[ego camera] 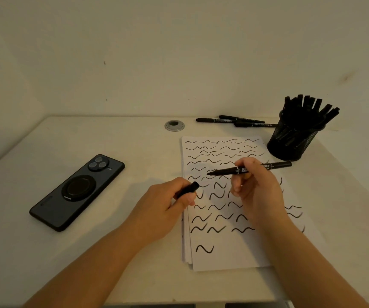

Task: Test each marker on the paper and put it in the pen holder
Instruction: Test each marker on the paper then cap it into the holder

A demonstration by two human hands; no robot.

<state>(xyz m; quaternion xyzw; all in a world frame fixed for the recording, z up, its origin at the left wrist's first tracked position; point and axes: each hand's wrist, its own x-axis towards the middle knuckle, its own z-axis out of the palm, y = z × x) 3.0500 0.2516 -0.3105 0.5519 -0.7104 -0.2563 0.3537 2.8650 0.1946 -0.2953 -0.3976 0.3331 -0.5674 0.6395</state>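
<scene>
A stack of white paper (228,256) covered in black wavy marks lies right of centre on the desk. Above its middle my right hand (256,187) grips an uncapped black marker (225,171), held nearly level with its tip pointing left. My left hand (168,205), at the paper's left edge, pinches the marker's black cap (190,188), a short way from the tip. A black mesh pen holder (290,143) with several black markers stands at the paper's far right corner. Three loose black markers (234,121) lie by the back wall.
A dark phone (76,192) lies face down on the left of the cream desk (112,147). A round grey cable grommet (174,125) sits near the back edge. Walls close in behind and at the left.
</scene>
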